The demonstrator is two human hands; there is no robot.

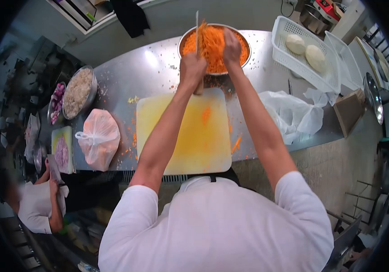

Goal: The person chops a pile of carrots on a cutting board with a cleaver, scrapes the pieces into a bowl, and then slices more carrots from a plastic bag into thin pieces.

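My left hand (192,68) grips the wooden handle of a knife (197,31), whose blade stands on edge over a metal bowl (185,36) of shredded carrot (212,43). My right hand (231,47) rests on the carrot shreds beside the blade, fingers closed around some of them. Just in front of the bowl lies a yellow cutting board (183,136) with a few orange scraps on it.
A white basket (290,63) with two pale round pieces stands at right, a crumpled white bag (294,115) beside it. At left are a tied plastic bag (98,138), a bowl of chopped food (78,93) and a co-worker (35,204) cutting at a small board (63,149).
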